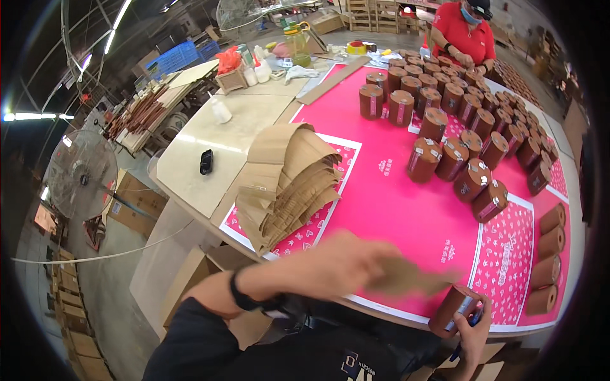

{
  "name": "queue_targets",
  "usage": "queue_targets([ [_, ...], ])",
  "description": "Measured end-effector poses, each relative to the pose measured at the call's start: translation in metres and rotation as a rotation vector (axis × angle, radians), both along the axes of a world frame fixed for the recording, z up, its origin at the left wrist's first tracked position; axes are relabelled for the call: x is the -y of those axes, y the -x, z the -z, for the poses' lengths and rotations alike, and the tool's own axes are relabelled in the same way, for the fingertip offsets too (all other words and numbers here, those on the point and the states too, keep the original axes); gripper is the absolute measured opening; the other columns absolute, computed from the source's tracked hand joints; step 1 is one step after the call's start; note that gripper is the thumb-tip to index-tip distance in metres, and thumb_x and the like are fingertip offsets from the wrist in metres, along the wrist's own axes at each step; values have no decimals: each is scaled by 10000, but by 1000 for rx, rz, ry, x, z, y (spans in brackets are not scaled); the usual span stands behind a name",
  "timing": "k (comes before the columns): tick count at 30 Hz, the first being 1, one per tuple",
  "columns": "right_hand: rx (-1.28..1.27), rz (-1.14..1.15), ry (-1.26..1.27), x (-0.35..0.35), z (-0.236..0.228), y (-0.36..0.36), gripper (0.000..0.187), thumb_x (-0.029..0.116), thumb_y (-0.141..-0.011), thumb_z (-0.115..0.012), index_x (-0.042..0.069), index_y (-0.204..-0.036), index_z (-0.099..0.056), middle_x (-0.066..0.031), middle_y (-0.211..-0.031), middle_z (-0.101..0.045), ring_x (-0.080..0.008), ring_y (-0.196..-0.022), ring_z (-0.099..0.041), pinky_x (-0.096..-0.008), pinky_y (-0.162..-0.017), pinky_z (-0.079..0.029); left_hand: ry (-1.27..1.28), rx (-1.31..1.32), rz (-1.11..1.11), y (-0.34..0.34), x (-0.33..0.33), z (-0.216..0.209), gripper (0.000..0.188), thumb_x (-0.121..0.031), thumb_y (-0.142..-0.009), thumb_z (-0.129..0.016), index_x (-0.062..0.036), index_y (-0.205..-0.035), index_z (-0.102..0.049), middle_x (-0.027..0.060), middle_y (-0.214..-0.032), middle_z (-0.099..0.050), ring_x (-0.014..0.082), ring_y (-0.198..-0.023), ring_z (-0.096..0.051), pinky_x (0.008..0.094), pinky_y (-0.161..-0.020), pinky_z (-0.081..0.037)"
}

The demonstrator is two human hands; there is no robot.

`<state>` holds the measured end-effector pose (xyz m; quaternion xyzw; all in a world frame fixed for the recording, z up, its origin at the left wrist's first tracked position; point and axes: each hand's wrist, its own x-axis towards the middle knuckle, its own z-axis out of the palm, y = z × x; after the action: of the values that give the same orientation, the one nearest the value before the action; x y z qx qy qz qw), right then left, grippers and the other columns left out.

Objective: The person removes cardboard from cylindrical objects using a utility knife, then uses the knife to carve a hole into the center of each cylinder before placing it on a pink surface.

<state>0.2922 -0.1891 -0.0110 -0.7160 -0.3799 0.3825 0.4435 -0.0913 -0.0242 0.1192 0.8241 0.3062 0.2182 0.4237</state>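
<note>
Brown cylinder (pixel 447 312) in the right hand (pixel 473 330) at the table's near edge

The cylinder is reddish brown with a smooth, slightly shiny wall, and it tilts with its upper end toward the right. It lies over the near right stretch of the white-bordered pink sheet (pixel 387 203); whether it rests on the table edge or hangs free, I cannot tell. The right hand is partly closed, its fingers curled on the cylinder's right side, with a dark blue item (pixel 474 317) at the fingers, too small to identify. The left hand (pixel 349 261) is blurred but looks closed on a tan piece (pixel 406 277), whose far end comes near the cylinder's top.

Just to the right, 4 brown cylinders (pixel 545 272) lie on their sides in a row along the table's right edge. Past a white-patterned panel (pixel 499 254), many upright cylinders (pixel 454 159) stand close together. A fanned cardboard stack (pixel 289 184) borders the left. Between stack and upright cylinders runs a broad bare band of pink, open down to the left hand.
</note>
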Motion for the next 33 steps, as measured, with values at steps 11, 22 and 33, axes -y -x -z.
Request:
queue_targets([
  [11, 302, 52, -352, -120, -11, -28, 860, 167, -743, -896, 53, -1451, -421, -113, -1300, -615, -236, -1174, -619, -368, -996, -508, -161, -181, -664, 228, -78, 89, 691, 107, -670, -535, -11, -1346, -620, 221, -1627, -403, 351, -1561, -291, 445, -1275, -213],
  [22, 247, 131, -245, -145, -5, -81, 897, 105, -796, -831, 136, -1526, -311, -227, -1491, -505, -228, -1141, -630, -358, -893, -541, -109, -348, -648, 193, -72, 35, 428, -215, -861, -749, -23, -1194, -560, 186, -1419, -520, 308, -1383, -448, 412, -1183, -289],
  [33, 1094, 414, 458, -153, -111, -263, 480, 378, -857, -751, 88, -1231, -667, -190, -1186, -691, -376, -1114, -680, -507, -913, -556, -310, -333, -814, 182, -92, 32, 279, -197, -968, -686, -26, -1174, -608, 72, -1139, -639, 210, -1116, -578, 407, -1031, -413],
])
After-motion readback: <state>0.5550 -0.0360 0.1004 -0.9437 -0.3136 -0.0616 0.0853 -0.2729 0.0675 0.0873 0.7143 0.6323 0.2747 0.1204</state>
